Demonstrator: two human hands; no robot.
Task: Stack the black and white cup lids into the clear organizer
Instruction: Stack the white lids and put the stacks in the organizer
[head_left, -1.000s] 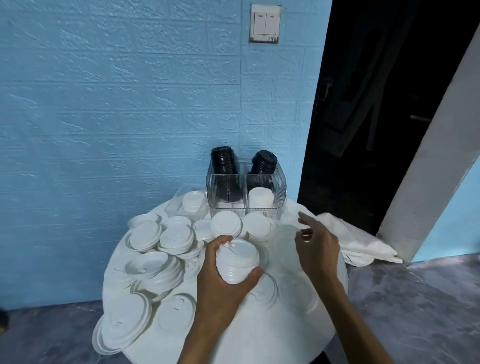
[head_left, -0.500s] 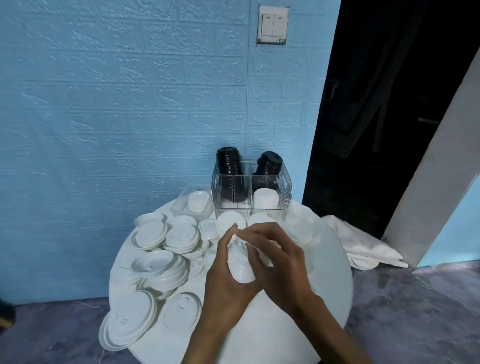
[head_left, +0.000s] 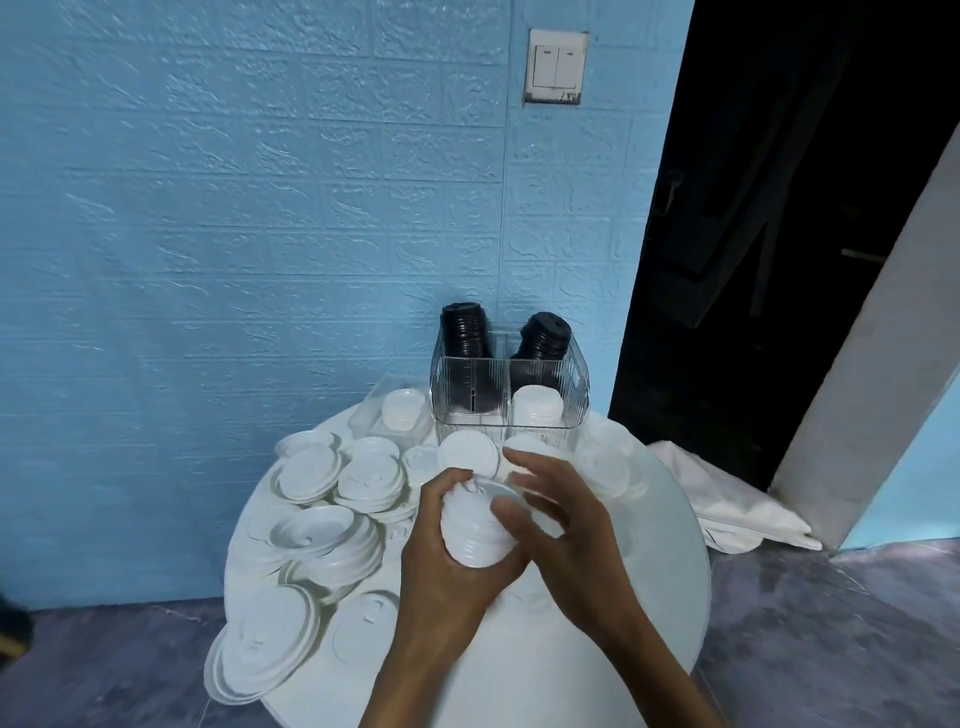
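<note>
Left hand (head_left: 441, 551) wrapped round a short stack of white lids (head_left: 475, 525) above the table (head_left: 649, 571), steadying it; right hand (head_left: 561, 525) pinching the top lid square, likely readying it for the clear organizer (head_left: 509, 395) beyond.

Your round white table (head_left: 649, 597) carries loose white lids (head_left: 332, 525) piled from seven to eleven o'clock. The clear organizer (head_left: 574, 400) stands at twelve o'clock on the far edge. A shallow clear tray (head_left: 371, 410) sits just beside it toward eleven o'clock.
</note>
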